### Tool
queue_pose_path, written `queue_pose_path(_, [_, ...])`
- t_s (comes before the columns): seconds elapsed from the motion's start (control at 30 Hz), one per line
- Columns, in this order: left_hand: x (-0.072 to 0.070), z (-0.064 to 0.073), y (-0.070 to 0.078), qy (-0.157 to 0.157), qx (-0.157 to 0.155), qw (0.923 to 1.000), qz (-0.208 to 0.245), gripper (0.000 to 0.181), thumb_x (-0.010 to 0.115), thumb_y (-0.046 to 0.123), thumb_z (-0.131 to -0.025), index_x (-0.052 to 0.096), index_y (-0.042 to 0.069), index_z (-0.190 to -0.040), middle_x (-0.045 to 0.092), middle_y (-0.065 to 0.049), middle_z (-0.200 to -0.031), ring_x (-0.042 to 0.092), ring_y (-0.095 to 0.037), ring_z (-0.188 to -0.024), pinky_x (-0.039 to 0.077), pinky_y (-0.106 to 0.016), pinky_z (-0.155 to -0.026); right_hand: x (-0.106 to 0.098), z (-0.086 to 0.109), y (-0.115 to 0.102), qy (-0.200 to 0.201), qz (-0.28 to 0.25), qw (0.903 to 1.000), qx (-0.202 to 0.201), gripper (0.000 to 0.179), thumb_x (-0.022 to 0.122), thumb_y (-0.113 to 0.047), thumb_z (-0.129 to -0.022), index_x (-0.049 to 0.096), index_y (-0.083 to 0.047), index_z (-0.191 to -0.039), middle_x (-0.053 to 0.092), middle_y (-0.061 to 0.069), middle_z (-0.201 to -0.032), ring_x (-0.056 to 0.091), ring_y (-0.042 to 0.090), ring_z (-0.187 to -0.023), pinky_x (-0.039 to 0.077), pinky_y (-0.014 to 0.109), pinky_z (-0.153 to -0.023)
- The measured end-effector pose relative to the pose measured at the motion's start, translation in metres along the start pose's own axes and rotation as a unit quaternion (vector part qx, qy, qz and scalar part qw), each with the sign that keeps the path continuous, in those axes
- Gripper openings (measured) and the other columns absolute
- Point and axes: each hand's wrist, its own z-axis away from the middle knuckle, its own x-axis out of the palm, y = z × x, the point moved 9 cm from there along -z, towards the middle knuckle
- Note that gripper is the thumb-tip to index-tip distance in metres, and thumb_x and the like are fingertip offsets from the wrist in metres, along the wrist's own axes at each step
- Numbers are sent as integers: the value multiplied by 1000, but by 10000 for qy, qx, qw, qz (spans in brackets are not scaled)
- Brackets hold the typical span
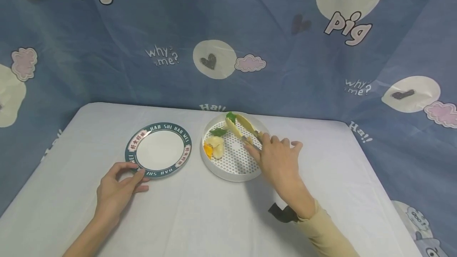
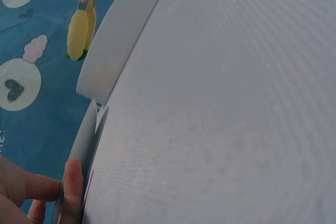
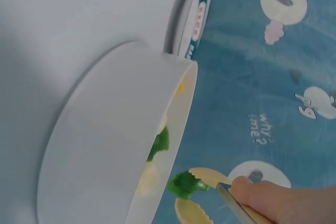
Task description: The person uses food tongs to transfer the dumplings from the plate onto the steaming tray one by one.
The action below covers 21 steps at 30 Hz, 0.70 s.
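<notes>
My right hand (image 1: 280,158) grips a pair of tongs (image 1: 234,129) with pale yellow scalloped ends and metal arms. Between those ends sits a green leafy piece (image 3: 185,184), raised above the rim of a round white basket (image 1: 233,177) with a perforated floor. Inside the basket lie another green leaf (image 1: 218,132), pale cream pieces (image 1: 216,147) and an orange piece (image 1: 208,150). Over on the left, my left hand (image 1: 118,189) pinches the near-left rim of a white plate (image 1: 160,150) with a dark green lettered border, thumb on one face and fingers against the other.
A white cloth (image 1: 200,217) covers the table. Behind it hangs a blue printed curtain (image 1: 285,82), which also runs down both sides. The plate stands just left of the basket, with a narrow gap. A black strap (image 1: 283,212) sticks out at my right wrist.
</notes>
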Motion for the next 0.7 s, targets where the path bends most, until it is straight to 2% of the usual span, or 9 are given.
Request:
queue_pose_path(0.13, [0,-1,-1,-18,-10,10000,76,53,67,30,-108,47,5,-150,85,-11,-100,81,-8,-70,40,-65,-128,-1,2,7,13,-63,10000,69,68,52,-67,-106,68,-5,-129,75,19,-96,69,44,-89,50,66,-89])
queue_pose_path(0.37, [-1,-1,-1,6,-33,9999,105,51,68,29,-108,48,6,-149,85,-11,-97,81,-8,-68,37,-67,-129,-8,8,12,449,-85,9989,-70,61,60,-63,-104,65,-3,-100,58,10,-70,60,39,-70,48,59,-78])
queue_pose_path(0.53, [-1,-1,-1,36,12,10000,56,50,67,29,-108,48,5,-148,85,-12,-99,81,-9,-69,43,-65,-124,-11,9,13,569,-57,9983,-99,59,61,-62,-104,59,-5,-89,54,9,-67,56,37,-65,46,55,-72])
queue_pose_path(0.7, [0,-1,0,54,49,10000,17,49,67,27,-108,48,5,-148,84,-13,-101,81,-9,-69,45,-64,-123,-10,8,14,497,-4,9988,10,66,61,-69,-101,53,-6,-84,51,9,-67,54,35,-64,44,53,-70])
